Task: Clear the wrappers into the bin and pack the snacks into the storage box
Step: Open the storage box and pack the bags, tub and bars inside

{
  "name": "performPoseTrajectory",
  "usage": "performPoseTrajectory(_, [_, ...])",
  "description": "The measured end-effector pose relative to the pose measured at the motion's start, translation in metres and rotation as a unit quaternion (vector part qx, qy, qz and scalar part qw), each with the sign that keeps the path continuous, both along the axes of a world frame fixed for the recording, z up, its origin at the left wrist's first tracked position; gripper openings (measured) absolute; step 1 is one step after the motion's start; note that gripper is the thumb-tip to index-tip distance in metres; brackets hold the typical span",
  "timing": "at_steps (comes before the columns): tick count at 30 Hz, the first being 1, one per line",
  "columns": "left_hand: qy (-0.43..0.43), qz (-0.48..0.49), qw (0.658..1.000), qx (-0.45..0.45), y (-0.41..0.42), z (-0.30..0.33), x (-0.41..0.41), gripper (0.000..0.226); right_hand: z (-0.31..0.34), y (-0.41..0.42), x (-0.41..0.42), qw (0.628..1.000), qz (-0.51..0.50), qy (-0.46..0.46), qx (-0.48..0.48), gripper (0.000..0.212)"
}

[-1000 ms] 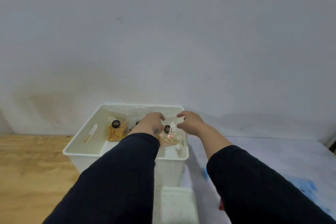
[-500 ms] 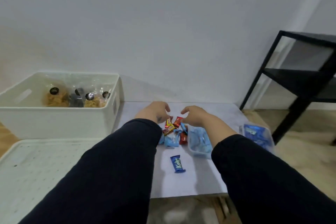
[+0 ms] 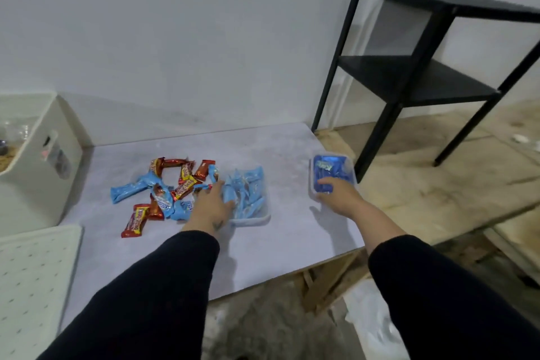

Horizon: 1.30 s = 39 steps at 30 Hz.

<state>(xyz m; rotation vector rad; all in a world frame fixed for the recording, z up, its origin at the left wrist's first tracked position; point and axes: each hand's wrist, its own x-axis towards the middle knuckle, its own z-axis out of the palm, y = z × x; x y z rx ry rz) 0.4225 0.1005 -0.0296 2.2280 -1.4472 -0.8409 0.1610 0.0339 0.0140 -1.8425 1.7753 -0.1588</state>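
Wrapper print too blurred to read. Clear tub on the grey counter: pale-blue sachets; left hand rests at its near-left edge, fingers extended. Second tub: dark-blue packets; right hand grips its near rim. Loose red and blue snack bars left of left hand. White storage box far left.

We note red-and-yellow snack bars among pale blue packets on a mottled grey worktop; deep blue packets in a clear tub; white dotted lid; black shelf; dark sleeves.
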Motion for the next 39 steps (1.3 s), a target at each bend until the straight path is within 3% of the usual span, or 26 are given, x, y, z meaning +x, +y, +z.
performPoseTrajectory(5, [0.047,0.018,0.999,0.006,-0.020,-0.010,-0.004,0.063,-0.028,-0.026,-0.030,0.995,-0.087,0.036,-0.045,0.049])
performPoseTrajectory(15, [0.201,0.153,0.967,-0.045,-0.034,-0.017,-0.008,0.056,-0.053,-0.055,-0.045,0.973,-0.181,-0.147,0.006,0.055])
performPoseTrajectory(21, [0.260,0.217,0.938,-0.079,-0.032,-0.001,-0.028,0.055,-0.052,-0.062,-0.054,0.967,-0.171,-0.184,0.039,0.061])
performPoseTrajectory(29, [0.322,0.189,0.919,-0.131,-0.078,0.045,-0.084,0.055,-0.063,-0.068,-0.051,0.953,-0.126,-0.263,0.082,0.068])
performPoseTrajectory(31, [0.330,0.190,0.916,-0.127,-0.086,0.049,-0.103,0.055,-0.067,-0.070,-0.048,0.955,-0.112,-0.262,0.085,0.064])
performPoseTrajectory(33, [0.331,0.187,0.917,-0.120,-0.091,0.050,-0.118,0.054,-0.058,-0.067,-0.047,0.947,-0.126,-0.277,0.098,0.048])
performPoseTrajectory(35, [0.326,0.183,0.921,-0.110,-0.095,0.049,-0.132,0.054,-0.048,-0.070,-0.050,0.923,-0.173,-0.315,0.139,0.033])
performPoseTrajectory(37, [0.320,0.183,0.925,-0.095,-0.097,0.043,-0.143,0.053,-0.040,-0.075,-0.058,0.884,-0.205,-0.375,0.189,0.034])
performPoseTrajectory(39, [0.320,0.186,0.925,-0.085,-0.098,0.038,-0.151,0.052,-0.035,-0.081,-0.066,0.871,-0.184,-0.403,0.211,0.029])
